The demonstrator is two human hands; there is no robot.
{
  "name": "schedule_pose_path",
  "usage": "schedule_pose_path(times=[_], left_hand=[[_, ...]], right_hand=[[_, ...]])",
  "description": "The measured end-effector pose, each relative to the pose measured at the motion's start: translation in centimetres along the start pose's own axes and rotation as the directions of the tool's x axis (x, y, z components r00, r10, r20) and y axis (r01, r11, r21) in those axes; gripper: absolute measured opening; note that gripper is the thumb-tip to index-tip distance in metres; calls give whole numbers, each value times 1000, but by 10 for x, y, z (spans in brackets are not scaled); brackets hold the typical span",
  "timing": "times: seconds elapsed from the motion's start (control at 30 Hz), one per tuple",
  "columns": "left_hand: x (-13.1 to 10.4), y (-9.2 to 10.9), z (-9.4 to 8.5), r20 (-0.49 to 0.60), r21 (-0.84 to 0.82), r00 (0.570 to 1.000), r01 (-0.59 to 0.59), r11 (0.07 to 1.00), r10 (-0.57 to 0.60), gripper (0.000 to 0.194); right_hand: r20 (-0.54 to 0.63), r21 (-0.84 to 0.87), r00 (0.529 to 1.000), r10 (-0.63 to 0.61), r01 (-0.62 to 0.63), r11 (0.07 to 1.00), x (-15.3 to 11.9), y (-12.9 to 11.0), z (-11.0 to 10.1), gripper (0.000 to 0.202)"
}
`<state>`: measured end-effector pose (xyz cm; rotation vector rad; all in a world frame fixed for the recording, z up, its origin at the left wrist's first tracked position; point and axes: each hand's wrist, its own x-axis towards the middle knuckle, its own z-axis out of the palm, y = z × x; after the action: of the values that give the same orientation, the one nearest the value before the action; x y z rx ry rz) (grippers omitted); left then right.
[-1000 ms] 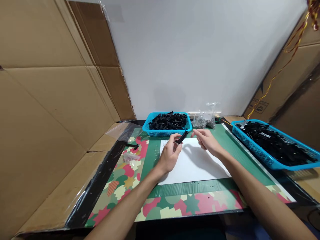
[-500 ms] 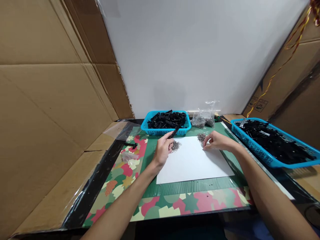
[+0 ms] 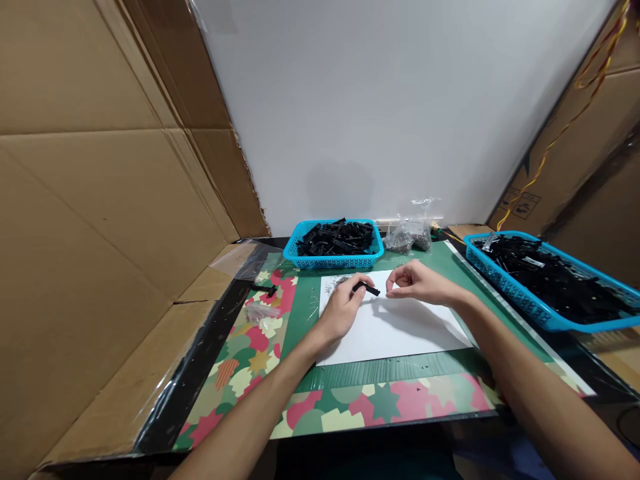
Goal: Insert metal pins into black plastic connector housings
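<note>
Over the paper [image 3: 383,337], near its far edge, the left hand [image 3: 343,309] grasps a black part [image 3: 369,289], end outward, probably for easy reach; whether the curled right hand [image 3: 419,283] pinches anything, I cannot tell.

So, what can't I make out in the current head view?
All in the head view:
Black part: one end hidden by the left hand.
Right hand: anything between its fingertips is too small to tell.
Metal bits: individual shapes too small.
Blue basket on the right: cut off by the right edge.
White label: print too small.
</note>
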<state>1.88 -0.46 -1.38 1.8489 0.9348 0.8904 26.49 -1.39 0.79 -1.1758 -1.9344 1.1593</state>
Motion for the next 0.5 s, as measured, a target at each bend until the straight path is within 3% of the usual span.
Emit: schedule_pose_path(times=[0.13, 0.33, 0.5], left_hand=[[-3, 7, -1, 77, 61, 994, -77, 995, 72, 16], [-4, 10, 0, 155, 85, 981, -132, 988, 118, 28], [-4, 11, 1, 157, 81, 978, -149, 985, 135, 28]], right_hand=[[-40, 109, 999, 25, -20, 994, 5, -3, 13, 33], [-87, 174, 996, 12, 3, 985, 8, 2, 18, 40], [-107, 190, 994, 2, 18, 982, 9, 1, 22, 39]])
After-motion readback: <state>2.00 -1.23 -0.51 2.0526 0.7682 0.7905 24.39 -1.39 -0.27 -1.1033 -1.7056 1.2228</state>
